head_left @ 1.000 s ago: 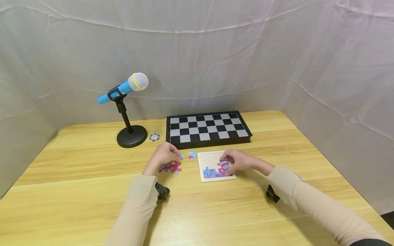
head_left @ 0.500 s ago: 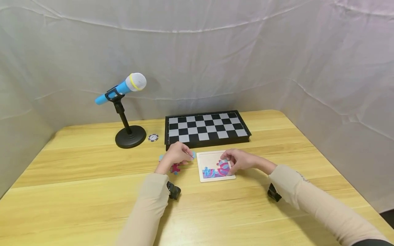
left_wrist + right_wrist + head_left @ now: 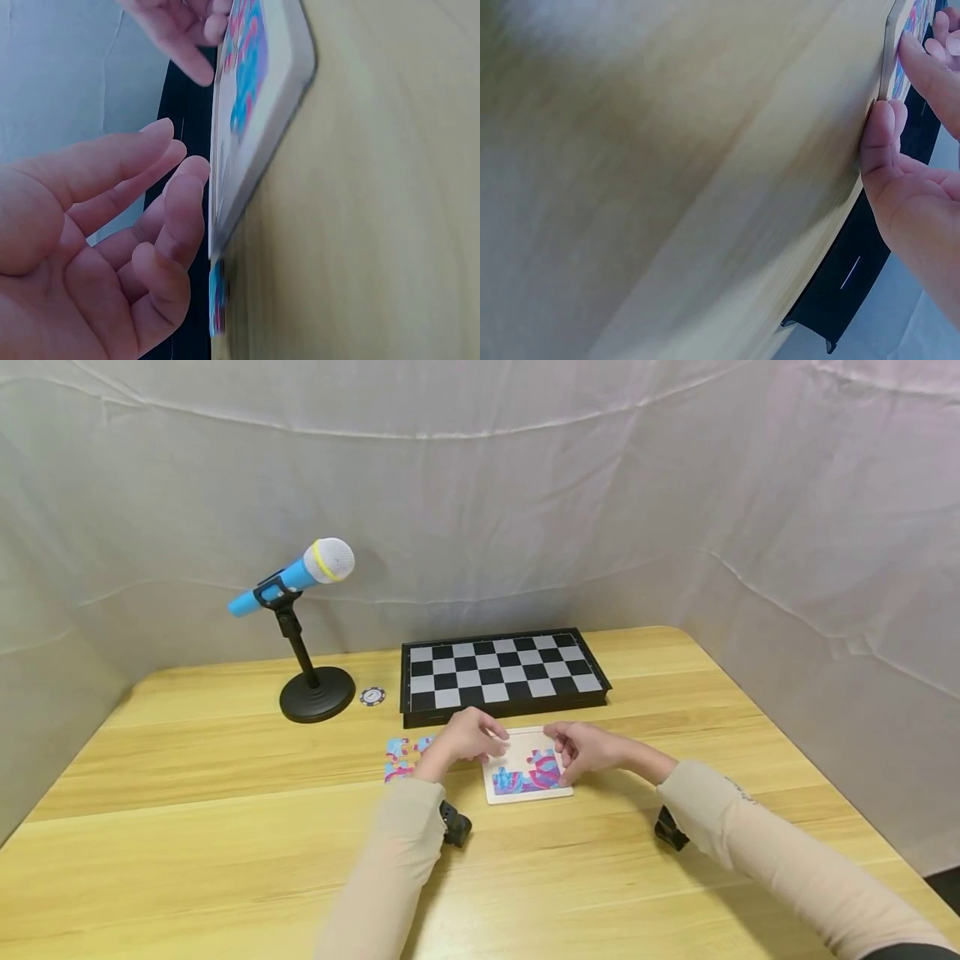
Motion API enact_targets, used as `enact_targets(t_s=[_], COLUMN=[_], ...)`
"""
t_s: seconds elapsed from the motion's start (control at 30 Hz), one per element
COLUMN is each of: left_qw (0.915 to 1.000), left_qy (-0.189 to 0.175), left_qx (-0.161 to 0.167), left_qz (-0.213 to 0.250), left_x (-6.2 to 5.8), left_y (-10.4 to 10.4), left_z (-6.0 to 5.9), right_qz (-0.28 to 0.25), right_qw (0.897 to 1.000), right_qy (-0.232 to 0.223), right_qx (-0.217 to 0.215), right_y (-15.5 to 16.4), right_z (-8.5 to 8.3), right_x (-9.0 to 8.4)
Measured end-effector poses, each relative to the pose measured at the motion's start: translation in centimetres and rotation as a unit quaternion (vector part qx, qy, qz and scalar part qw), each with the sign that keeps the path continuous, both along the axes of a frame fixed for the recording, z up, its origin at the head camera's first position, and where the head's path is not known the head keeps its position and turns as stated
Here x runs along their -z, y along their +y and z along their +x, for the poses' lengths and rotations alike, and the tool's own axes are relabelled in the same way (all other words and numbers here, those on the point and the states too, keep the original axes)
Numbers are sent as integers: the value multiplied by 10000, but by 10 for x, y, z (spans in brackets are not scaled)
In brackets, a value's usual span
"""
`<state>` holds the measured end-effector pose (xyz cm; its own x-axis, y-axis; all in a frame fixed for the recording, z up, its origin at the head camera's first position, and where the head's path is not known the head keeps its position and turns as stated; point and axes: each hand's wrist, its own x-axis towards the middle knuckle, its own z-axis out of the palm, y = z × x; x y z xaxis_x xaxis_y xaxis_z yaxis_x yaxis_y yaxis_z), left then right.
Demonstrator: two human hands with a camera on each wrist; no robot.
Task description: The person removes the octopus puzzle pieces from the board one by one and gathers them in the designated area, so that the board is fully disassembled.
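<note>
A pale puzzle tray point(image 3: 525, 747) lies on the table, with joined blue, purple and pink jigsaw pieces point(image 3: 517, 780) along its near and right parts. My right hand point(image 3: 592, 750) holds the tray's right edge, its thumb near the front corner and a finger toward the back. Over the tray's left edge hovers my left hand point(image 3: 467, 737); the left wrist view shows its fingers point(image 3: 184, 210) loosely bent with nothing visible between them. Loose jigsaw pieces point(image 3: 397, 748) lie left of the tray, partly hidden by the left hand and wrist.
Behind the tray sits a black-framed checkered board point(image 3: 504, 675). A blue toy microphone point(image 3: 300, 573) on a black stand point(image 3: 318, 695) rises at the back left, beside a small poker chip point(image 3: 372, 696). Pale cloth point(image 3: 480, 510) hangs round the back and sides of the table.
My left hand has moved right, from the loose pieces to the tray's left edge. The right hand has stayed at the tray's right edge.
</note>
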<state>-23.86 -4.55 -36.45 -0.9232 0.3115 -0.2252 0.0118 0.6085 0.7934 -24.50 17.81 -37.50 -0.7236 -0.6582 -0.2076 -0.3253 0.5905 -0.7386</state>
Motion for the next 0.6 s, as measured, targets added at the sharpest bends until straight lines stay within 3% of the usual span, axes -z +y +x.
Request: enact_targets(t_s=[0.4, 0.6], left_qw=[9986, 9981], left_qy=[-2, 39], left_qx=[485, 552], left_qz=[-187, -275], left_x=[0, 2], left_y=[23, 27], left_z=[-1, -3], right_qz=[62, 113], right_qw=[10000, 9999], right_qy=[-57, -9], right_qx=[-43, -89], right_y=[1, 0], right_z=[-2, -2], right_x=[0, 0])
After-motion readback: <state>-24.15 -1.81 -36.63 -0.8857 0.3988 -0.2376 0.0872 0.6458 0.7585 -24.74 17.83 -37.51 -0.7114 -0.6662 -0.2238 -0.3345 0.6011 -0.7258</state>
